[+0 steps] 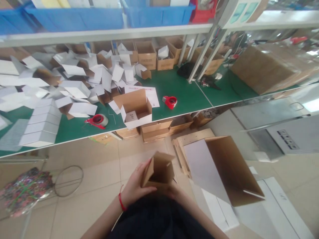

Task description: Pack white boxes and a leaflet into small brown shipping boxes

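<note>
A small brown cardboard box [159, 170] with open flaps is held above my lap in both hands. My left hand [136, 187] grips its left side, fingers wrapped along the wall; a red string circles that wrist. My right hand [175, 190] is mostly hidden under and behind the box, holding its lower right side. Straight ahead on the green table [184, 96] stands an open cardboard box [134, 108] with a small white carton inside. A red tape dispenser [96, 120] lies to its left and another red tape dispenser [170, 101] to its right.
Heaps of white folded cartons [74, 79] cover the table's left. Stacked white cartons [41, 122] sit at its front left. A big open carton [224, 169] stands on the floor at right. Blue bins [74, 16] line the shelf. A wire ring [68, 181] lies on the floor.
</note>
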Available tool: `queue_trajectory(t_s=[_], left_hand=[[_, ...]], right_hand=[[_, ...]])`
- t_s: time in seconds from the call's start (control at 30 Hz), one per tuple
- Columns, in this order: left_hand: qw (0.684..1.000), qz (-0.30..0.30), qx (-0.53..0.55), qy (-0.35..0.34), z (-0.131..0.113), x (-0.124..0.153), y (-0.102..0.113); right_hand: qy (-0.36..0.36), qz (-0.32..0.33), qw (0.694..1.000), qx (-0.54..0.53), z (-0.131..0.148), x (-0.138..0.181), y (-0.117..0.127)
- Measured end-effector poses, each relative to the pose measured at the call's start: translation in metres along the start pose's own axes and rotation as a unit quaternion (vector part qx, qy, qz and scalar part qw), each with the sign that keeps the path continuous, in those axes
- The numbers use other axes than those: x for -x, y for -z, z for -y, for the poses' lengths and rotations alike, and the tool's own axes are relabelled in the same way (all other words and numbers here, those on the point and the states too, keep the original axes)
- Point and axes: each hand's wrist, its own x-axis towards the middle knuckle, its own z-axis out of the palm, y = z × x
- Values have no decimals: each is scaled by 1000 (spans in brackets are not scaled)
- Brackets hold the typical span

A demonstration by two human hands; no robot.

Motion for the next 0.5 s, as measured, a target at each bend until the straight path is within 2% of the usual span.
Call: queue_trajectory(t_s=[0.07,0.1,0.17,0.27,0.33,0.4,0.5], left_hand=[[992,-75,51,87,4,14,-5],[985,-94,76,122,6,22,-8],[974,-87,123,168,9,40,-17],[966,-62,173,180,8,72,-39],[961,-66,195,184,6,93,-58],[955,-82,205,196,3,115,-77],[944,-122,218,218,0,149,-108]], right_hand=[[-22,9,999,-33,-6,9,1],[-24,12,998,-49,-7,14,3],[-15,12,998,-63,-7,23,5],[-30,12,998,-56,-12,39,4],[-42,11,998,-52,-19,51,1],[-23,13,999,-34,-27,67,-1],[28,43,997,60,-36,100,4]])
